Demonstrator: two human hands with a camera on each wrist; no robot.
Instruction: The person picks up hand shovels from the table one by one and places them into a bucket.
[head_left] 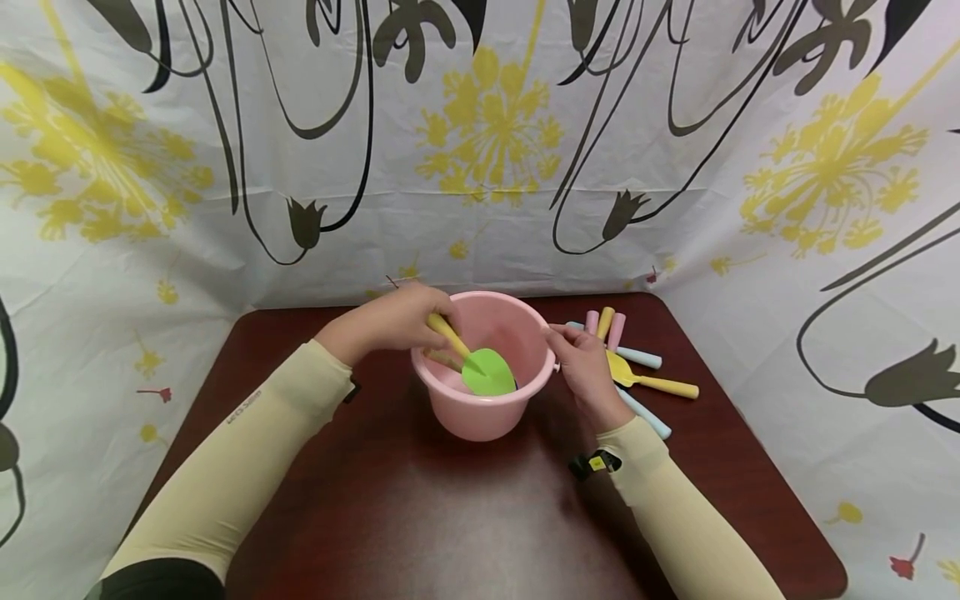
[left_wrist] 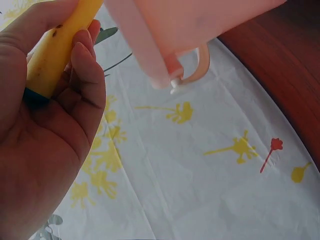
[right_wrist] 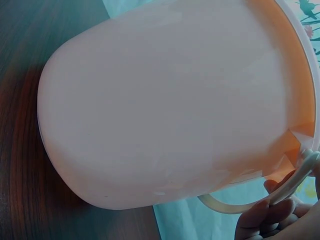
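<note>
A pink bucket [head_left: 476,419] stands upright on the table, with its mouth facing up. My left hand [head_left: 400,320] is over its left rim and grips the yellow handle of a toy shovel [head_left: 488,373]. The shovel's green blade points down into the bucket's mouth. Up close in the left wrist view, fingers and thumb wrap the yellow handle [left_wrist: 61,50], which has a dark end. At the right rim, my right hand [head_left: 589,375] pinches the bucket's edge by its carry handle. The right wrist view shows its curled fingers [right_wrist: 280,210] around that pale carry handle [right_wrist: 227,207].
Right of the bucket lies a loose pile of toy tools: a yellow shovel [head_left: 663,386], light blue handles [head_left: 643,412] and pink handles [head_left: 617,331]. The dark wooden table [head_left: 450,525] has rounded corners. A white patterned cloth [head_left: 480,242] hangs behind it and at both sides.
</note>
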